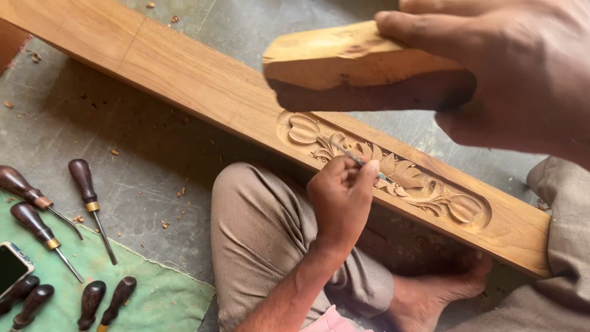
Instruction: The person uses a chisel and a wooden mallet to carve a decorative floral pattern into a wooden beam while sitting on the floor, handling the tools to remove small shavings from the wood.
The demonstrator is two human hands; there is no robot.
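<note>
The left hand (341, 193), in the centre of the frame, pinches a thin carving chisel (355, 160) between thumb and fingers, its tip set against the floral relief carving (393, 175) cut into a long wooden plank (184, 77). The right hand (516, 67), at the upper right and close to the camera, is clenched around a blocky wooden mallet (356, 67), which hangs above the plank, just over the left end of the carving; its dark shadow falls on the wood below.

The plank runs slantwise from the upper left corner to the right edge, lying across the person's bent legs in tan trousers (264, 233); a bare foot (442, 289) shows beneath it at the lower right.

At the lower left a green cloth (153, 301) lies on the grey concrete floor (153, 166), bearing several dark-handled carving tools (86, 190) and a phone (11, 265) at the frame's left edge. Small wood chips (166, 224) are scattered over the floor.
</note>
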